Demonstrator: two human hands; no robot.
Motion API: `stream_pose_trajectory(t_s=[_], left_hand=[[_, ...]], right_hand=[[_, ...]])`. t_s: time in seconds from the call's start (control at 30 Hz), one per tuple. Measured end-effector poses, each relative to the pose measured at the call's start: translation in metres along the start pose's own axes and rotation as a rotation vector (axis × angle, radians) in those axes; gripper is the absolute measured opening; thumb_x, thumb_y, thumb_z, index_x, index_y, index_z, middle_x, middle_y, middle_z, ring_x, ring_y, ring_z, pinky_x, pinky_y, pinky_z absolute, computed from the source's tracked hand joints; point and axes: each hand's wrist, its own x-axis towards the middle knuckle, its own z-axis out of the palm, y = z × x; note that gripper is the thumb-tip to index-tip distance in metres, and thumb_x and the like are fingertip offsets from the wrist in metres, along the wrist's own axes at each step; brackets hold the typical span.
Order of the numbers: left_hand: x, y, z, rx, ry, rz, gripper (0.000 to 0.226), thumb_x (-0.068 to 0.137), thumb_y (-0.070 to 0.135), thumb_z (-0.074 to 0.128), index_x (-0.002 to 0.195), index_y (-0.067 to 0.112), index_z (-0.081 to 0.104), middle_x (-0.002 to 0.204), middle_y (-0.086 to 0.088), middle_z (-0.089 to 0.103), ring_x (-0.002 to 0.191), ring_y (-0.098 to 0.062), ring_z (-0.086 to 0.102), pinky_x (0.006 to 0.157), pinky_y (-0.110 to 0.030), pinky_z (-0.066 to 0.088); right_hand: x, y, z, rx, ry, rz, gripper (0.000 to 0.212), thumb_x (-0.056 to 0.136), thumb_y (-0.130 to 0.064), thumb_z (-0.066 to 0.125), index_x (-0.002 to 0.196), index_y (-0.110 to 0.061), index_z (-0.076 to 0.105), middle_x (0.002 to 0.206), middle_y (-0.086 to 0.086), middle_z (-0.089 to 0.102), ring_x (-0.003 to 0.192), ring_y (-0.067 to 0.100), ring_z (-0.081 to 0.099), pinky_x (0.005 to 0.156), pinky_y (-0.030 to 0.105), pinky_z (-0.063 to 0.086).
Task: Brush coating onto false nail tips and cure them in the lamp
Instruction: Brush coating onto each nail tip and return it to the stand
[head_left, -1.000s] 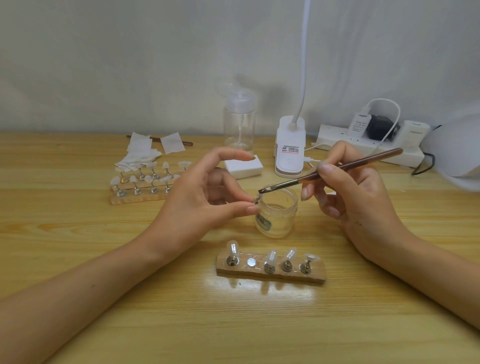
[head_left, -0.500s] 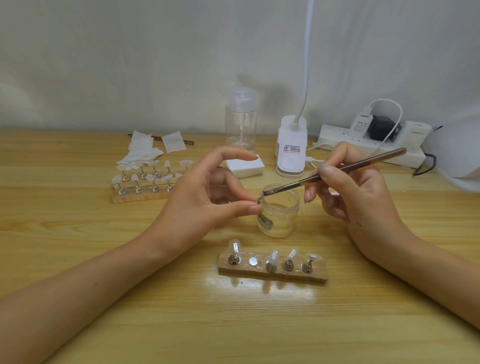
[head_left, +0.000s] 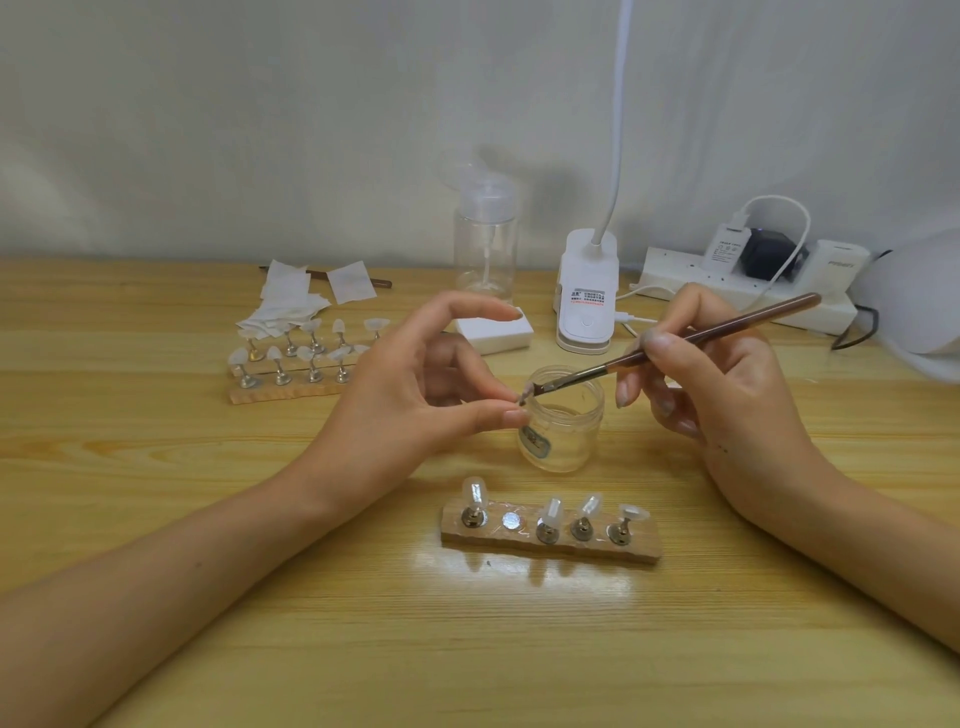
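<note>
My left hand pinches a small nail tip on its stand between thumb and a finger, just above the open clear jar. My right hand grips a brown brush, and its bristles touch the held nail tip. In front of the jar lies a wooden holder with several nail tips standing on metal pegs and one bare magnet spot. The white curing lamp shows at the right edge.
A second wooden holder with several nail tips sits at the left, behind it white wipes. A clear pump bottle, a white box, a desk lamp base and a power strip line the back.
The brush tip has shifted slightly on the held nail tip; both hands stay almost in place above the jar.
</note>
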Motion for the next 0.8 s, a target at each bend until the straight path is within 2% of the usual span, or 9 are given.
stream_pose_trajectory(t_s=[0.1,0.27,0.5,0.63,0.8], left_hand=[[-0.0003,0.0003,-0.0002,0.006,0.004,-0.001,0.062,0.067,0.018,0.084,0.124,0.025,0.06,0.073,-0.002,0.07,0.081,-0.019,0.075,0.083,-0.033,0.061],[-0.0002,0.0006,0.0003,0.004,0.005,-0.012,0.061,0.067,0.02,0.084,0.122,0.027,0.061,0.072,0.0,0.07,0.081,-0.017,0.075,0.082,-0.03,0.06],[0.0,0.0011,0.0011,0.021,0.012,-0.015,0.062,0.067,0.02,0.084,0.124,0.026,0.061,0.073,-0.001,0.07,0.08,-0.02,0.075,0.084,-0.043,0.058],[-0.0002,0.001,0.001,0.023,0.01,-0.016,0.061,0.067,0.021,0.084,0.123,0.027,0.061,0.073,0.0,0.07,0.081,-0.018,0.075,0.083,-0.039,0.058],[-0.0003,0.0005,0.001,0.019,0.014,-0.014,0.06,0.066,0.022,0.084,0.122,0.028,0.061,0.073,0.0,0.07,0.082,-0.019,0.075,0.084,-0.039,0.058]], right_hand=[[0.0002,0.0005,-0.0008,-0.015,0.012,0.015,0.015,0.093,-0.016,0.057,0.081,-0.013,0.048,0.062,0.008,0.064,0.047,0.012,0.037,0.04,0.016,0.029],[0.0003,-0.0013,-0.0012,0.045,0.049,-0.026,0.015,0.093,-0.016,0.053,0.078,-0.019,0.05,0.063,0.006,0.065,0.048,0.014,0.037,0.04,0.016,0.03],[0.0003,0.0004,-0.0005,0.001,0.017,0.03,0.013,0.09,-0.016,0.055,0.08,-0.014,0.047,0.061,0.01,0.063,0.047,0.012,0.035,0.04,0.018,0.025],[0.0006,-0.0002,-0.0021,0.023,0.043,-0.014,0.014,0.092,-0.016,0.054,0.078,-0.018,0.05,0.063,0.008,0.064,0.047,0.013,0.036,0.04,0.017,0.028],[0.0,-0.001,0.0,0.023,-0.003,-0.015,0.013,0.092,-0.017,0.055,0.08,-0.017,0.05,0.064,0.008,0.066,0.046,0.013,0.034,0.041,0.016,0.03]])
